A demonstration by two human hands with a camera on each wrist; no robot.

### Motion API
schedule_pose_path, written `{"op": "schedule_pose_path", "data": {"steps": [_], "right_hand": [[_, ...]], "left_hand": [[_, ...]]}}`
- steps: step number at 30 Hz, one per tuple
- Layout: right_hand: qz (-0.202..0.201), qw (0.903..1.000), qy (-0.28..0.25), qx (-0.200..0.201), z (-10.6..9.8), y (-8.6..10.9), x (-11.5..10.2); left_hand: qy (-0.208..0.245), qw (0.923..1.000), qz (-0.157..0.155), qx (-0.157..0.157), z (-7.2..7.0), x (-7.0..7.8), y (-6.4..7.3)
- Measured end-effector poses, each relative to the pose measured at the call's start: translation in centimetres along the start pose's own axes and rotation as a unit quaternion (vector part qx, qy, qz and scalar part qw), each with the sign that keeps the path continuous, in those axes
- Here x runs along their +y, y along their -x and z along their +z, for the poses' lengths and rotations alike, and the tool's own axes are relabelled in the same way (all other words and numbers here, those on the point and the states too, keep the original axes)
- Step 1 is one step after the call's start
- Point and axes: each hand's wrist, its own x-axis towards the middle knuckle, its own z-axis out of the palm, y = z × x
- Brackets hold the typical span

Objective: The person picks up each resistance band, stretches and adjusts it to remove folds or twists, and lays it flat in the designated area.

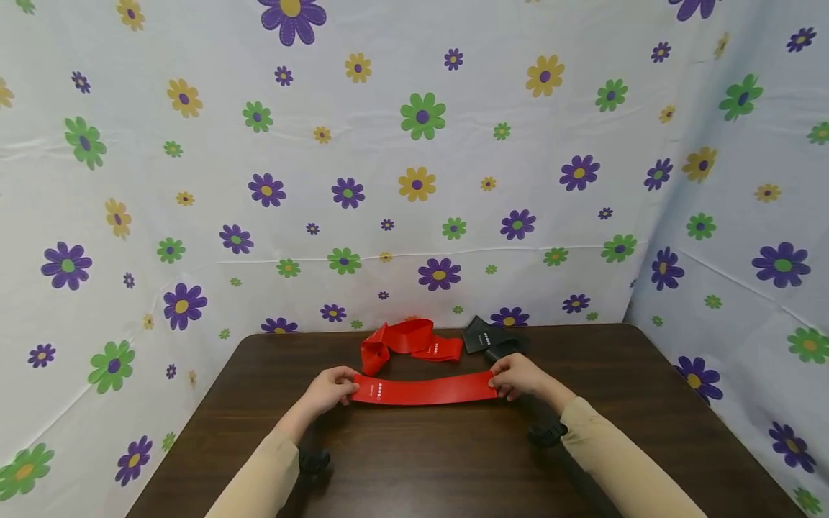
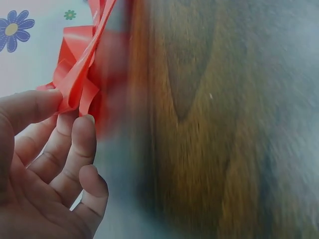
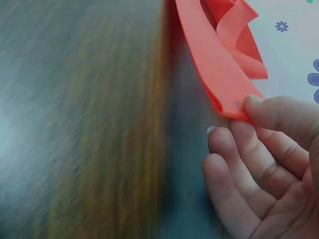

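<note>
A red resistance band (image 1: 424, 391) with small white print near its left end is stretched flat between both hands, above the table. My left hand (image 1: 329, 389) pinches its left end between thumb and fingers. At the opposite end my right hand (image 1: 520, 375) pinches the band the same way. In the left wrist view the thumb presses the folded end of the band (image 2: 75, 94) against the fingers. The right wrist view shows the thumb on top of the looped end of the band (image 3: 219, 74), the lower fingers loosely bent below it.
Behind the held band, another red band (image 1: 410, 337) lies twisted on the dark wooden table (image 1: 421, 460). A black band (image 1: 482, 336) lies to its right, partly behind the right hand. A flower-patterned cloth (image 1: 388, 144) hangs along the table's back edge.
</note>
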Motion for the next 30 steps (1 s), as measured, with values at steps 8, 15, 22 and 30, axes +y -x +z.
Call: {"op": "schedule_pose_path", "data": {"steps": [8,15,22,30], "right_hand": [[-0.029,0.9991,-0.018,0.026,0.3,-1.9,-2.2],[-0.048,0.9952,0.040,0.075,0.7,-3.9,-4.8],[-0.070,0.9896,0.065,0.108,1.6,-5.5,-7.3],[-0.121,0.9862,0.034,0.108,2.7,-6.8,-8.9]], "left_hand": [[0.012,0.9997,-0.018,0.012,-1.4,0.1,2.7],[0.028,0.9996,0.001,-0.006,-2.2,0.1,4.8],[0.058,0.9971,0.043,-0.024,-3.0,0.1,7.0],[0.092,0.9930,0.072,-0.018,-3.6,0.2,9.2]]}}
